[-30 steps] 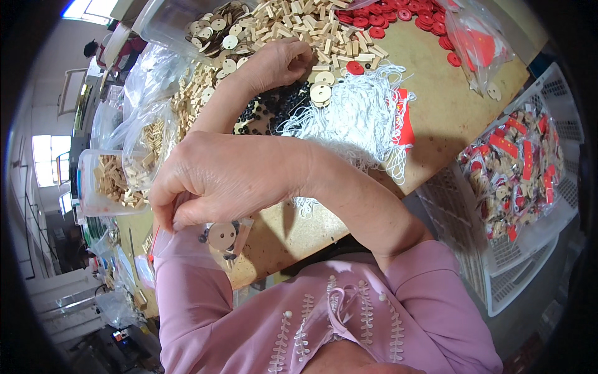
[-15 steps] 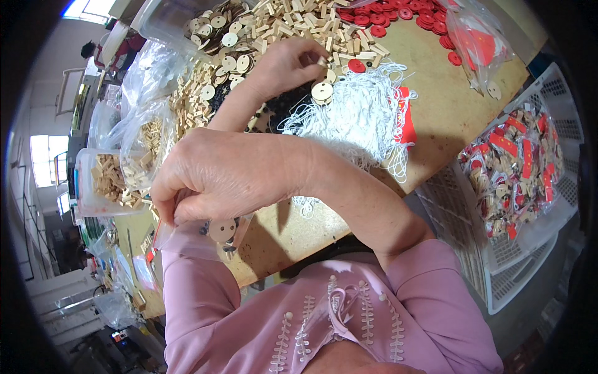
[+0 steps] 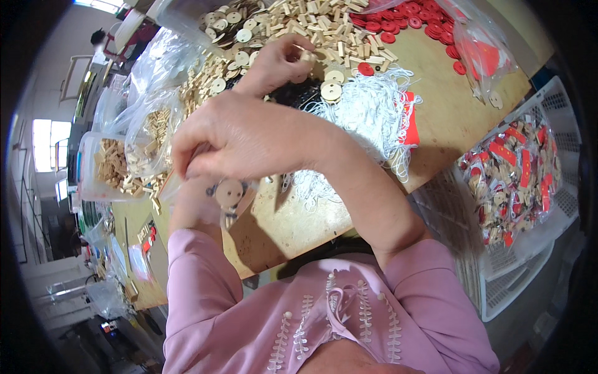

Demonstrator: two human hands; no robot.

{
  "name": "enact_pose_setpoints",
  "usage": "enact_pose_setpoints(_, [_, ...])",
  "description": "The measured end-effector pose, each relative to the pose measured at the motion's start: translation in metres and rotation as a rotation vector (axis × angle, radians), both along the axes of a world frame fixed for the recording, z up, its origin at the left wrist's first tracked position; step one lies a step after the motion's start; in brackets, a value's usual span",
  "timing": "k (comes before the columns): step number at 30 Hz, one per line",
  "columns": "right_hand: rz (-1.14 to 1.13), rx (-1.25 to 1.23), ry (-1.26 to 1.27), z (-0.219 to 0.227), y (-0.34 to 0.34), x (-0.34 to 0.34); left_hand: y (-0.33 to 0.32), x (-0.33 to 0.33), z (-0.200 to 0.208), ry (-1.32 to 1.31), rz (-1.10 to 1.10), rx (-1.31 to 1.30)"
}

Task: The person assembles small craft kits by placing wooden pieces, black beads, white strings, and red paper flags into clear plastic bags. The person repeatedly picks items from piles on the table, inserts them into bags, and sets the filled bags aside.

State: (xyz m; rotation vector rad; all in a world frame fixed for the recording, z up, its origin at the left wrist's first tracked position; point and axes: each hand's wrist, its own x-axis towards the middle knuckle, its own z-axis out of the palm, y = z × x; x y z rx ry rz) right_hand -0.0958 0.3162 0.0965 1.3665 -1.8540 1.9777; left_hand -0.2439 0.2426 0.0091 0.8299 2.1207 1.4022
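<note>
My left hand [image 3: 278,62] reaches over the heap of small wooden blocks [image 3: 299,28], its thumb and fingers closed on a small pale wooden piece [image 3: 308,56]. My right hand [image 3: 218,138] crosses above my left forearm, its fingertips pinching a clear plastic bag [image 3: 244,209]. Through the bag show a round wooden disc [image 3: 228,193] with small holes and dark parts beside it. Just right of my left hand lie stacked wooden discs [image 3: 331,92], dark small parts [image 3: 298,93] and a tangle of white cords [image 3: 364,109].
Red discs [image 3: 411,19] lie at the back, beside a clear bag with red contents [image 3: 483,56]. Wooden discs [image 3: 233,25] pile at the far left. A clear tub of blocks [image 3: 93,165] stands left. A white crate [image 3: 564,131] of bagged pieces stands right.
My left hand has moved left, away from the stacked discs, with a pale wooden piece now showing at its fingertips. My right hand has risen slightly with the bag.
</note>
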Motion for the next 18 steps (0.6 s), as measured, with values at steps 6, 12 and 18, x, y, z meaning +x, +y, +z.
enact_pose_setpoints(6, [-0.306,0.15,-0.057,-0.007,0.013,-0.006,-0.083,0.019,0.07,-0.053,0.278,0.19])
enact_pose_setpoints(12, [-0.464,0.337,-0.029,-0.017,0.012,-0.02,-0.144,0.063,0.121,0.145,0.169,0.17])
enact_pose_setpoints(18, [-0.341,0.323,0.049,-0.021,0.007,-0.023,-0.144,0.093,0.121,0.211,0.071,0.06])
